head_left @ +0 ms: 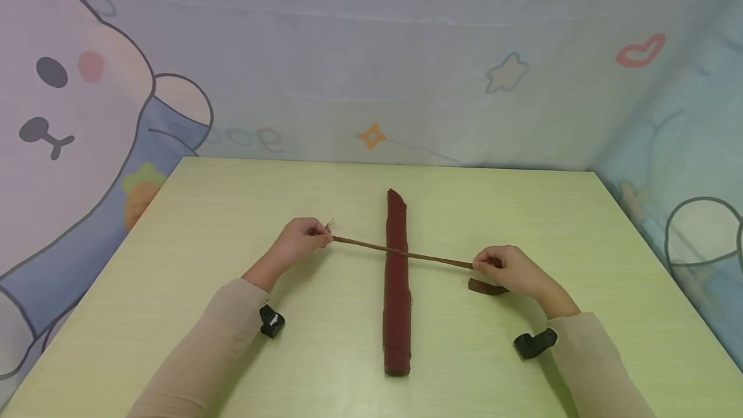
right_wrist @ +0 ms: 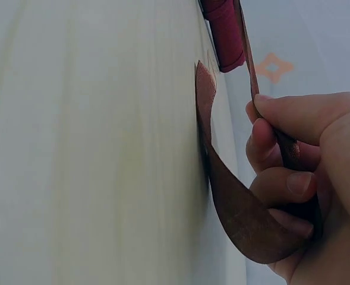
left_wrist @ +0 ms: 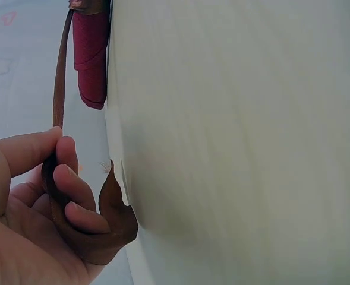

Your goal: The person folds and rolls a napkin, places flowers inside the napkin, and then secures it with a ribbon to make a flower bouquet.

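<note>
A long dark red fabric roll point(head_left: 397, 302) lies on the table, pointing away from me. Across its upper half runs a brown ribbon point(head_left: 362, 244), stretched nearly straight between both hands. My left hand point(head_left: 298, 239) pinches the ribbon between thumb and forefinger, left of the roll; in the left wrist view its loose end point(left_wrist: 118, 222) curls below the fingers. On the other side, my right hand point(head_left: 513, 269) pinches the ribbon too, and a wider tail point(right_wrist: 240, 214) hangs from it toward the table. Whether the ribbon is knotted at the roll cannot be made out.
The pale wooden table point(head_left: 232, 205) reaches back to a printed cloth backdrop point(head_left: 348, 50) with a cartoon bear. Small black devices point(head_left: 271, 321) sit at the wrists by the beige sleeves point(head_left: 203, 347).
</note>
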The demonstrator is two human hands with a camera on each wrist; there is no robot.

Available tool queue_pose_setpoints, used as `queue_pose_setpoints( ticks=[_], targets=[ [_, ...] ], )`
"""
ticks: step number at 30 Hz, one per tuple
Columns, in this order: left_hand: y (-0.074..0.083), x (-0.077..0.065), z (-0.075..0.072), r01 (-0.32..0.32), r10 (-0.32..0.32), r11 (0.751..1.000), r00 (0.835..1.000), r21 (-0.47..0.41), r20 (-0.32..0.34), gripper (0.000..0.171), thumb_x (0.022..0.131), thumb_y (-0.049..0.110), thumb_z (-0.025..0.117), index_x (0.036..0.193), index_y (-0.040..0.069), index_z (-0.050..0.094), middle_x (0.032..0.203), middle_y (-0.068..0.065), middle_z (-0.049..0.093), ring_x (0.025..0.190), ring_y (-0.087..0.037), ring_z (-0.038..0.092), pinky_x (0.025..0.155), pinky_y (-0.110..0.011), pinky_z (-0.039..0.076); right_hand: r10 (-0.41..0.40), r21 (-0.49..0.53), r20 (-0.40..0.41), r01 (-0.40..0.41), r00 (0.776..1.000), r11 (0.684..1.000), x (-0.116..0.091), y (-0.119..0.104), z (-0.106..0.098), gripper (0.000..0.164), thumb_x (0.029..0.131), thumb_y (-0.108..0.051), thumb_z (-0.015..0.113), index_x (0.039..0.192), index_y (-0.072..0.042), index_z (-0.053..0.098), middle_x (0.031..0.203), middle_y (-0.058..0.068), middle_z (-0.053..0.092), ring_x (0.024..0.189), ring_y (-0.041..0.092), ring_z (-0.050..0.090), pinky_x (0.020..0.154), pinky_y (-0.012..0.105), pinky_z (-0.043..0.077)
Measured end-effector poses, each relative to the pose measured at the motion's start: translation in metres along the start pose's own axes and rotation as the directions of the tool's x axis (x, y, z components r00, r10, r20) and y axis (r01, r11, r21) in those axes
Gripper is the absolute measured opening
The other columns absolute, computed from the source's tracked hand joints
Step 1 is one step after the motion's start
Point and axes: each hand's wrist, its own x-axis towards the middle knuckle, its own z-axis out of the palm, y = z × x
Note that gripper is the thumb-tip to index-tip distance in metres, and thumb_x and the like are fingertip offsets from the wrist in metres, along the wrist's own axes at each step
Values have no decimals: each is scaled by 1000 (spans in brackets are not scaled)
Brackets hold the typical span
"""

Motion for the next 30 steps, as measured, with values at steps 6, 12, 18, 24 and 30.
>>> queue_pose_setpoints(
  ticks=[6, 12, 18, 24, 30],
  targets=[
    [2, -1, 0, 5, -5, 1000, 1000, -2, 7, 9, 92, 11, 63, 89, 3, 66, 84, -6, 62, 73, -18, 47, 62, -28, 39, 11, -21, -2, -11, 1000, 1000, -1, -1, -1, 16, 97, -16, 58, 98, -4, 69, 80, 1, 61, 67, 12, 47, 62, 26, 42],
    [1, -3, -8, -34, 31, 999, 995, 28, 91, 12, 92, 13, 64, 92, 1, 65, 79, -5, 60, 69, -17, 46, 62, -28, 40, 5, -68, -37, -8, 999, 998, -5, 2, -7, 16, 95, -18, 62, 98, -4, 70, 84, 0, 64, 73, 11, 52, 67, 28, 45],
    [-5, -8, -23, -36, 19, 995, 984, 94, 175, 21, 91, 17, 66, 102, 0, 64, 84, -6, 60, 73, -19, 53, 66, -30, 45, 58, -84, -55, -62, 997, 995, -14, 13, -15, 22, 94, -27, 63, 100, -7, 70, 83, 0, 61, 73, 13, 51, 65, 27, 44],
    [-3, -13, -34, -20, -7, 988, 985, 156, 173, 36, 91, 24, 66, 118, -1, 62, 106, -12, 62, 94, -24, 58, 78, -35, 48, 74, -109, -52, -79, 996, 991, -18, 16, -25, 26, 95, -29, 61, 103, -7, 70, 90, 1, 65, 79, 14, 54, 70, 30, 46],
    [4, -16, -42, -51, 19, 985, 982, 167, 189, 46, 95, 28, 60, 129, -3, 56, 126, -18, 58, 115, -34, 54, 91, -44, 46, 70, -157, -51, -77, 996, 985, -18, 4, -41, 26, 96, -29, 59, 103, -6, 68, 93, 2, 67, 84, 16, 58, 73, 34, 48]
  ],
)
